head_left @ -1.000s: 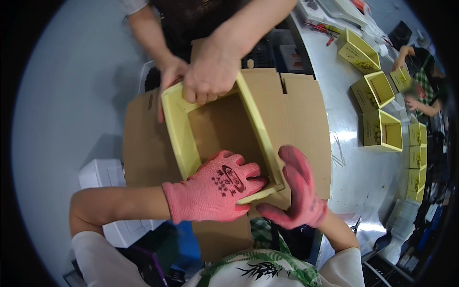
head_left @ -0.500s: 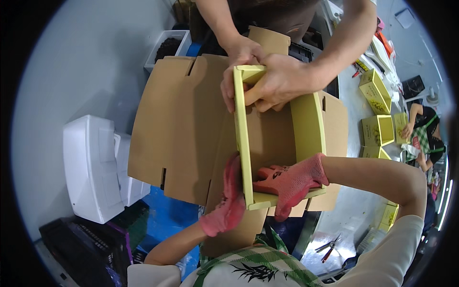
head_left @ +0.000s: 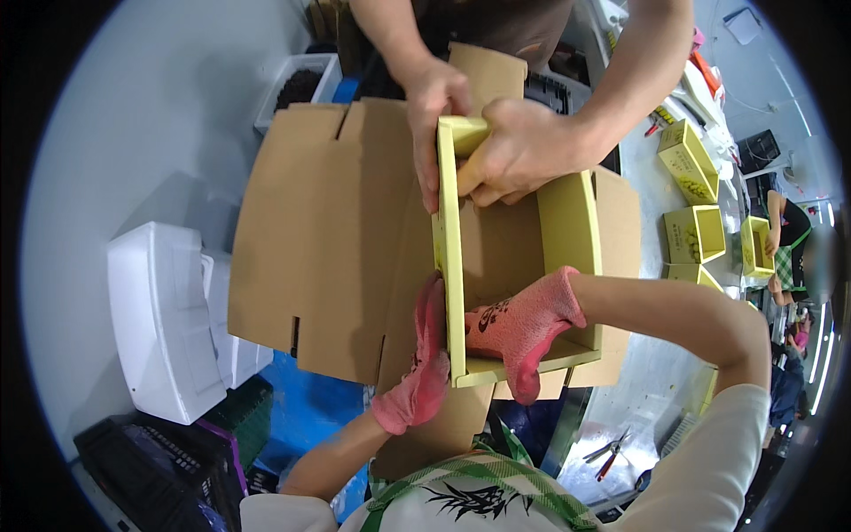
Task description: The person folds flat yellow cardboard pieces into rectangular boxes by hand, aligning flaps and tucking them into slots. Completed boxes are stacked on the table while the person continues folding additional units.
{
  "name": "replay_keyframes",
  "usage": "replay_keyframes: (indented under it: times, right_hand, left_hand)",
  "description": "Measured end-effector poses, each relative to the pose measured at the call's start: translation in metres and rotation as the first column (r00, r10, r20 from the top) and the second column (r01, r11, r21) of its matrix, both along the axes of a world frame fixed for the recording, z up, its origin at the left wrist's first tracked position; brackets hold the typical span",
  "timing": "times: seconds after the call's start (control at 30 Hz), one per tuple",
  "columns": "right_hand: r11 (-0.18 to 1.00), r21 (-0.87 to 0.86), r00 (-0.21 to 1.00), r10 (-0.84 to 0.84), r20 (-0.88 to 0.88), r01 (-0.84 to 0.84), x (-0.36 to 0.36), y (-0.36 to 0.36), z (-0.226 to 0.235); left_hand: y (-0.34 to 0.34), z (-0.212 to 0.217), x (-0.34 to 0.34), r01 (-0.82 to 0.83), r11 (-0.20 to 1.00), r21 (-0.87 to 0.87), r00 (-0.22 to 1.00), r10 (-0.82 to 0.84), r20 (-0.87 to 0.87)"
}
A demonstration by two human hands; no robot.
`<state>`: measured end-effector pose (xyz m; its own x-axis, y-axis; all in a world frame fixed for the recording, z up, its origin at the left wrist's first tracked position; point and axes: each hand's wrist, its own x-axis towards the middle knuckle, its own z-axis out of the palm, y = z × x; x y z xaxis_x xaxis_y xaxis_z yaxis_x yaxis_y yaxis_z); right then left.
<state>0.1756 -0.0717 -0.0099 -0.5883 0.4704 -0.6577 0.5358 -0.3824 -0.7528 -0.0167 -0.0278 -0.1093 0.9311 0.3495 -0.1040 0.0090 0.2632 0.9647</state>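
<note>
A pale yellow cardboard box (head_left: 569, 235) stands with its open side up and a brown inside. My left hand (head_left: 424, 363), in a pink glove, lies flat along the outside of its left wall, fingers stretched out. The gloved right hand (head_left: 527, 324) reaches into the near end. Its fingers press down by the left wall, their tips hidden, and its thumb hangs over the near edge. At the far end, a co-worker's one hand (head_left: 433, 124) lies against the left wall's outside, while the other hand (head_left: 523, 151) has its fingers inside.
Brown flat cardboard sheets (head_left: 301, 239) lie beneath the box. Several yellow boxes (head_left: 696, 235) and red-handled pliers (head_left: 610, 454) rest on the metal table (head_left: 634, 368) at right. White foam containers (head_left: 164, 319) and a dark crate (head_left: 160, 470) stand at left. Another person (head_left: 789, 235) works far right.
My right hand has moved slightly left and deeper against the left wall, its fingers now less visible. The co-worker's left-side hand has straightened along the wall. The box has barely moved.
</note>
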Motion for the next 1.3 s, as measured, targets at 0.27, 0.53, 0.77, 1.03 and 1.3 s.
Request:
replay_keyframes:
  times: [0.27, 0.53, 0.77, 1.03, 1.3]
  right_hand:
    - [0.646, 0.762, 0.69, -0.535, 0.486, -0.036, -0.048, -0.072, 0.056]
    - [-0.333, 0.882, -0.494, -0.858, -0.138, 0.333, -0.025, -0.221, -0.024]
    - [-0.163, 0.587, -0.381, -0.884, 0.27, 0.793, -0.043, -0.251, -0.051]
    - [-0.252, 0.664, -0.525, -0.815, 0.247, 0.704, -0.04, -0.241, -0.011]
    - [-0.104, 0.88, -0.327, -0.943, 0.061, 0.464, -0.042, -0.222, 0.012]
  left_hand:
    - [0.009, 0.02, 0.003, -0.02, 0.999, 0.026, 1.0, 0.02, 0.017]
    - [0.132, 0.01, -0.055, -0.196, 0.143, 0.97, 0.723, 0.689, 0.045]
    - [0.168, 0.059, -0.062, 0.175, 0.599, 0.782, 0.556, 0.595, -0.58]
    - [0.214, 0.047, -0.081, 0.047, 0.516, 0.855, 0.591, 0.676, -0.44]
    - [0.126, 0.117, -0.066, 0.33, 0.109, 0.938, 0.877, 0.333, -0.348]
